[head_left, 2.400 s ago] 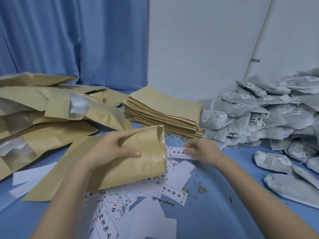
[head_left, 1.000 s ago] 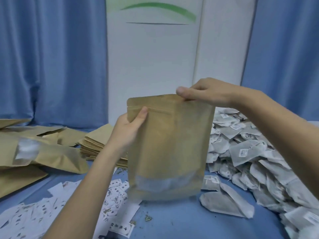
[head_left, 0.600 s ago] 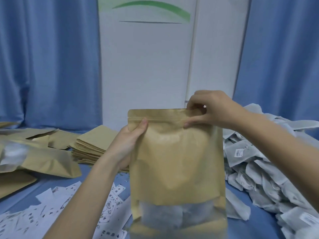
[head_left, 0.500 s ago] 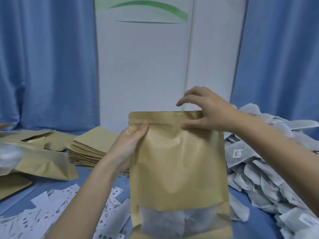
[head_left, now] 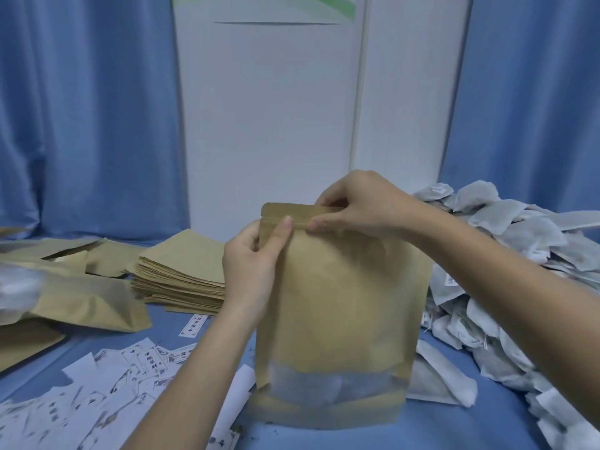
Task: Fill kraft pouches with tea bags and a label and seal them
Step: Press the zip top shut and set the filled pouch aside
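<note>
Pouch (head_left: 341, 303) stands upright on the blue table (head_left: 454, 427), left hand (head_left: 253, 264) gripping its top corner and right hand (head_left: 360, 206) pinching the zip strip; a skipped stretch could leave the seal gaping, or trapped air could pop it open
</note>
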Demonstrator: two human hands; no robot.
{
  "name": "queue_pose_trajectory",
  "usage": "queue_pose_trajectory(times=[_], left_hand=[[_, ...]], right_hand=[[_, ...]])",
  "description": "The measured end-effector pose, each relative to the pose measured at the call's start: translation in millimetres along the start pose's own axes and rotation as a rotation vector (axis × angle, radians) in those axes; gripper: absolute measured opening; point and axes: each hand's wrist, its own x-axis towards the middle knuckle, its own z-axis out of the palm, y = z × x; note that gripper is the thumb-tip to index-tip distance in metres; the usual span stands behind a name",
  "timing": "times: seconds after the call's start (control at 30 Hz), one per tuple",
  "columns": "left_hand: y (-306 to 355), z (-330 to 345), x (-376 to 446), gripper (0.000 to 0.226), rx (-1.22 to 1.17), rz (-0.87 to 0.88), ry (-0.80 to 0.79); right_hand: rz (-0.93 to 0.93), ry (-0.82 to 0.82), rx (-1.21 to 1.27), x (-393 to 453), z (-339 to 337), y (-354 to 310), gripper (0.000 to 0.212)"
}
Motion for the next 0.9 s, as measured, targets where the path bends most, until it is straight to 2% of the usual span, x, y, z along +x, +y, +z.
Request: queue_pose_trajectory(times=[0.13, 0.2, 0.3, 0.4, 0.53, 0.63, 0.73, 0.87, 0.9], left_hand=[[-5, -1, 0, 0.042, 0.111, 0.133, 0.054], [-7, 0, -1, 0.052, 0.191, 0.202, 0.094], [-8, 3, -4, 0.054, 0.25, 0.244, 0.121], [-12, 4, -5, 0.057, 0.285, 0.242, 0.138], [-13, 1, -3, 0.033, 0.199, 0.194, 0.092], [-13, 1, 0, 0.04, 0.166, 0.229, 0.098], [-14, 4, -1, 0.04, 0.151, 0.237, 0.092], [-14, 7, -4, 0.022, 0.042, 0.097, 0.017], [-13, 6, -3, 0.019, 0.024, 0.067, -0.009]], right_hand=[[-0.019, -0.011, -0.152, 1, 8, -6, 0.02], [-0.006, -0.016, -0.126, 1, 9, -8, 0.018], [-0.012, -0.017, -0.061, 2, 11, -13, 0.018], [-0.032, 0.019, -0.123, 4, 17, -17, 0.027], [-0.037, 0.017, -0.051, 1, 16, -15, 0.022], [-0.018, -0.034, -0.088, -2, 7, -7, 0.026], [-0.035, 0.029, -0.161, -2, 6, 0, 0.019], [-0.054, 0.038, -0.155, -5, 6, 5, 0.017], [-0.057, 0.031, -0.139, -8, 3, 8, 0.025]])
